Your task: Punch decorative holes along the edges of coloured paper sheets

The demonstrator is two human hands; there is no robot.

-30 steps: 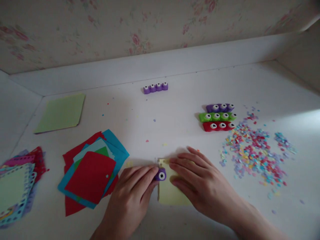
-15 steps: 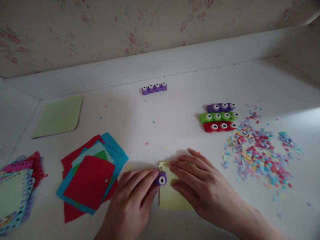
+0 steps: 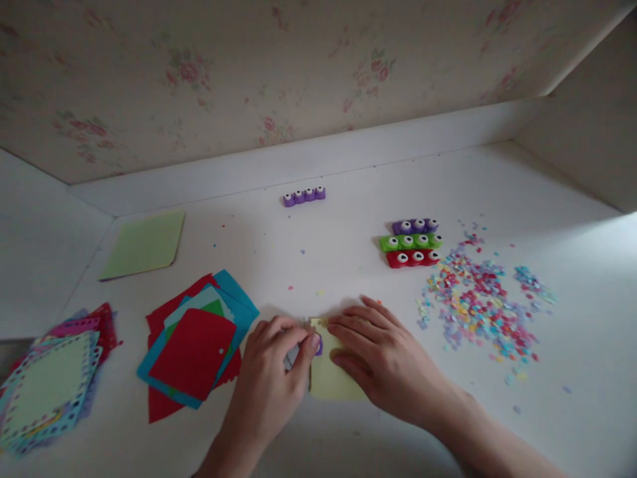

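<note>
My left hand (image 3: pixel 271 375) grips a small purple punch (image 3: pixel 318 344) on the left edge of a pale yellow paper square (image 3: pixel 331 382). A fingertip covers the punch's top, so only a sliver of purple shows. My right hand (image 3: pixel 381 355) lies flat on the same paper, fingers spread and pointing left, and holds it down on the white table (image 3: pixel 348 265).
A pile of red, blue and green paper squares (image 3: pixel 196 345) lies left of my hands. Punched bordered sheets (image 3: pixel 50 382) sit at the far left, a green sheet (image 3: pixel 144 244) behind them. Purple, green and red punch rows (image 3: pixel 412 242), another purple row (image 3: pixel 304 195) and scattered confetti (image 3: pixel 478 305) lie to the right.
The camera has tilted up and back a little. My left fingers have curled over the purple punch, hiding its white top; the right hand stays on the paper.
</note>
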